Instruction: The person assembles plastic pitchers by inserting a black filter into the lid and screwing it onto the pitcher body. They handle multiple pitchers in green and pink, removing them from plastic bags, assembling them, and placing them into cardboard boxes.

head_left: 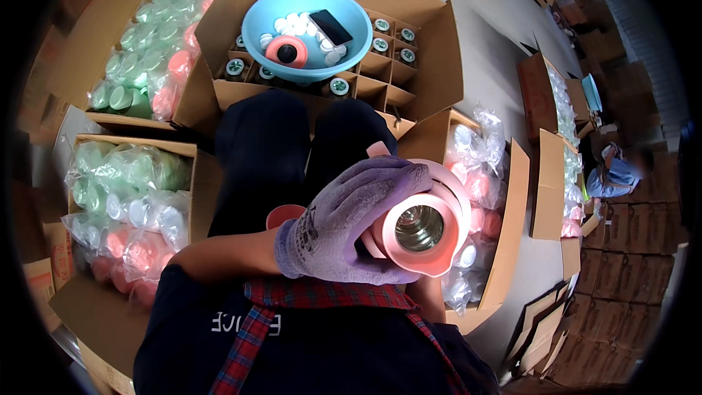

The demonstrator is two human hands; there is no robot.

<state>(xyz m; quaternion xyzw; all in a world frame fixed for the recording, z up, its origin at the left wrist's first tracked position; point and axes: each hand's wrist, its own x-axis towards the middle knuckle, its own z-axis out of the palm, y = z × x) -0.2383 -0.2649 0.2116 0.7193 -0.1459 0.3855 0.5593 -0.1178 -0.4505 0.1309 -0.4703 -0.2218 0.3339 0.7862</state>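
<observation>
A pink vacuum jug (453, 194) is tilted up in front of my chest, its spouted mouth toward me and a shiny silvery inside showing. My left hand (351, 212), in a purple-grey work glove, is closed around the jug near its neck. My right forearm (428, 296) passes beneath the jug; the hand itself is hidden behind it, so its grip does not show. Beside my left wrist, a round pink piece (284, 215) is partly covered by the glove.
Ahead, a blue basin (252, 29) holds white caps, a pink ring-shaped part and a dark phone-like slab. It rests on a divided carton (439, 77) with several silver-topped bottles. Cartons of bagged green, white and pink parts (131, 212) flank me. Far right, another person (614, 175) sits near stacked boxes.
</observation>
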